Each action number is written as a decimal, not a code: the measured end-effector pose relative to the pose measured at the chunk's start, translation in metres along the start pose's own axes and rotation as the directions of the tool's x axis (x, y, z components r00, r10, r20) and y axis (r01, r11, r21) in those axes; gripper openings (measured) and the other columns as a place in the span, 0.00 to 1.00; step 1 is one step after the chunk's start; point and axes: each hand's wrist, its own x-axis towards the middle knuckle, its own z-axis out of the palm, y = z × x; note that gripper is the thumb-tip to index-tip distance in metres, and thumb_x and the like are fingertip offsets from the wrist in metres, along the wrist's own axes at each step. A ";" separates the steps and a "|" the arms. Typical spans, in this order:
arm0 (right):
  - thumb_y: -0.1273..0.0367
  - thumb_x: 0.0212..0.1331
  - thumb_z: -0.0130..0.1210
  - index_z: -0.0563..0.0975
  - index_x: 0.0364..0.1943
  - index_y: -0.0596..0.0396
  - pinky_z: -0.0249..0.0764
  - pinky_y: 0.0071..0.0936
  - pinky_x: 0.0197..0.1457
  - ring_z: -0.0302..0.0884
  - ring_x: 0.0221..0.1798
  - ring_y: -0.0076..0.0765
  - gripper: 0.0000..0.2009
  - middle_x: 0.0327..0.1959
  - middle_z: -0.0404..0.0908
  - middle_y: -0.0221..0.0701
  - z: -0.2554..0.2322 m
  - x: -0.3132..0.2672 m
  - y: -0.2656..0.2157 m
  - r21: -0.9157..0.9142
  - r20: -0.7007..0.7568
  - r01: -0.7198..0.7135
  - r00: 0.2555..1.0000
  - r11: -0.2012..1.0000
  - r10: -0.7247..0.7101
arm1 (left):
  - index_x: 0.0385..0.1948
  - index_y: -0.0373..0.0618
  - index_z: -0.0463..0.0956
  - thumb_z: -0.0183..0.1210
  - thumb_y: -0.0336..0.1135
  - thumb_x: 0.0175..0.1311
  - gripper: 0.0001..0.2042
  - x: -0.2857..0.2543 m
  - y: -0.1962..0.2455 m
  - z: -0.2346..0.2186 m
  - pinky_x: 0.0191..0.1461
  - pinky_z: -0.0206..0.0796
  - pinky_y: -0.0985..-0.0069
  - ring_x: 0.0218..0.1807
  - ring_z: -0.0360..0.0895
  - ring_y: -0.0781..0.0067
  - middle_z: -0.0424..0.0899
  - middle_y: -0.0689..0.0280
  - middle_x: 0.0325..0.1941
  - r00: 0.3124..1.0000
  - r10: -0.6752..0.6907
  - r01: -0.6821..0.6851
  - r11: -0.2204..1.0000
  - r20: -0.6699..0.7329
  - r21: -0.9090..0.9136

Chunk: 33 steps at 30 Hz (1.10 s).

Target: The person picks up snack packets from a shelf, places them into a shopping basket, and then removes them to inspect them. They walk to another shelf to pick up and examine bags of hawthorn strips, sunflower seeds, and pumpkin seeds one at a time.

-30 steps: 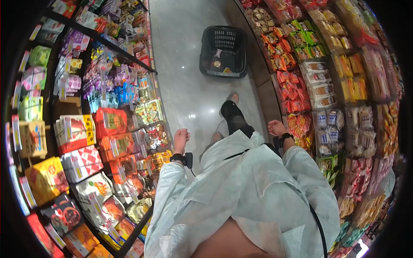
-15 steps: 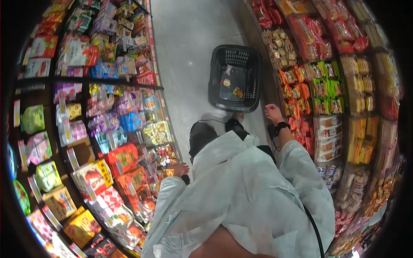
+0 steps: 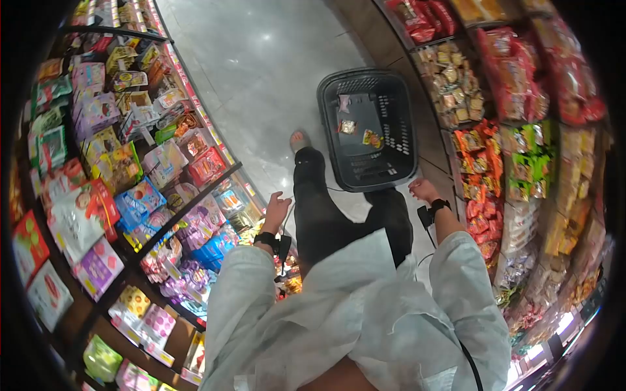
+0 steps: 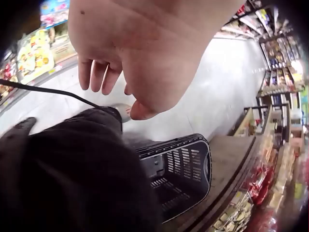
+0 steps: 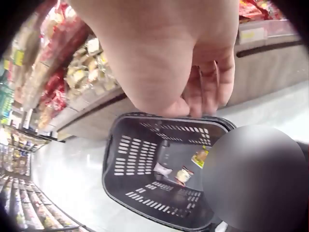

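A black shopping basket (image 3: 375,179) stands on the floor right before the person's feet. Inside lie a pale pink packet (image 3: 343,103), a whitish packet (image 3: 347,126) and a yellow packet (image 3: 372,139). The left hand (image 3: 277,212) hangs loose beside the left leg, with nothing in it. In the left wrist view its fingers (image 4: 99,77) droop, lightly bent. The right hand (image 3: 425,191) is just off the basket's near right corner, its fingers loosely curled around nothing. Those fingers (image 5: 207,92) overlap the basket's rim in the right wrist view.
Shelves of bagged snacks (image 3: 140,202) line the left side. On the right, bins hold orange packets (image 3: 479,159), green packets (image 3: 528,163) and small wrapped pieces (image 3: 450,81). Grey floor (image 3: 254,78) runs between them. A thin cable (image 4: 48,91) trails near the left leg.
The person has stepped up to the basket, which now appears nearer and larger. The left hand has come forward from beside the left shelf. Both hands remain without any item.
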 end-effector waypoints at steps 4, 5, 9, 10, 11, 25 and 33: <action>0.60 0.64 0.56 0.81 0.44 0.55 0.77 0.38 0.51 0.84 0.45 0.43 0.13 0.39 0.86 0.39 0.025 0.084 -0.052 0.055 -0.088 0.129 0.988 0.990 -0.124 | 0.67 0.42 0.67 0.66 0.50 0.58 0.36 0.051 0.019 0.013 0.63 0.69 0.56 0.61 0.78 0.43 0.79 0.40 0.60 0.997 0.067 -0.071 0.964 0.024 0.256; 0.59 0.64 0.56 0.81 0.43 0.54 0.78 0.43 0.56 0.84 0.51 0.51 0.14 0.44 0.87 0.42 0.028 0.102 -0.075 0.119 -0.071 0.124 0.991 0.985 -0.116 | 0.67 0.42 0.66 0.67 0.51 0.56 0.38 0.051 0.028 0.025 0.63 0.69 0.52 0.60 0.77 0.38 0.79 0.39 0.58 0.992 0.098 -0.120 0.927 0.079 0.355; 0.58 0.66 0.52 0.80 0.46 0.54 0.75 0.47 0.62 0.79 0.59 0.58 0.16 0.48 0.85 0.49 0.057 0.230 -0.076 -0.156 -0.110 0.140 0.981 0.978 -0.158 | 0.69 0.48 0.64 0.70 0.49 0.53 0.40 0.036 0.048 0.093 0.64 0.67 0.50 0.62 0.71 0.35 0.71 0.39 0.61 0.991 0.128 -0.120 0.826 0.024 0.550; 0.58 0.66 0.51 0.80 0.47 0.53 0.74 0.47 0.62 0.78 0.59 0.59 0.16 0.48 0.84 0.50 0.061 0.263 -0.074 -0.132 -0.143 0.127 0.979 0.983 -0.145 | 0.69 0.50 0.64 0.71 0.49 0.52 0.40 0.034 0.068 0.102 0.65 0.67 0.50 0.63 0.69 0.35 0.70 0.39 0.62 0.995 0.088 -0.044 0.807 -0.046 0.589; 0.58 0.66 0.50 0.80 0.48 0.52 0.74 0.47 0.63 0.77 0.60 0.60 0.16 0.48 0.84 0.52 0.067 0.292 -0.069 -0.111 -0.171 0.112 0.977 0.987 -0.130 | 0.69 0.51 0.65 0.71 0.49 0.52 0.40 0.036 0.072 0.105 0.66 0.66 0.50 0.64 0.68 0.35 0.68 0.39 0.63 0.997 0.076 -0.042 0.786 -0.029 0.617; 0.58 0.62 0.56 0.66 0.68 0.42 0.71 0.55 0.67 0.65 0.68 0.69 0.29 0.68 0.63 0.54 0.085 0.521 -0.043 -0.504 -0.321 0.071 0.910 0.861 -0.263 | 0.61 0.52 0.73 0.71 0.42 0.48 0.33 0.062 0.101 0.122 0.66 0.62 0.46 0.64 0.67 0.34 0.66 0.40 0.65 0.993 0.109 -0.100 0.666 0.036 0.739; 0.63 0.48 0.72 0.65 0.64 0.50 0.76 0.49 0.61 0.78 0.58 0.61 0.38 0.53 0.80 0.49 0.128 0.514 -0.059 -0.170 -0.218 0.299 0.918 0.939 -0.331 | 0.62 0.52 0.71 0.70 0.41 0.50 0.33 0.067 0.110 0.123 0.68 0.60 0.47 0.66 0.64 0.35 0.64 0.41 0.67 0.999 0.040 -0.050 0.662 0.032 0.748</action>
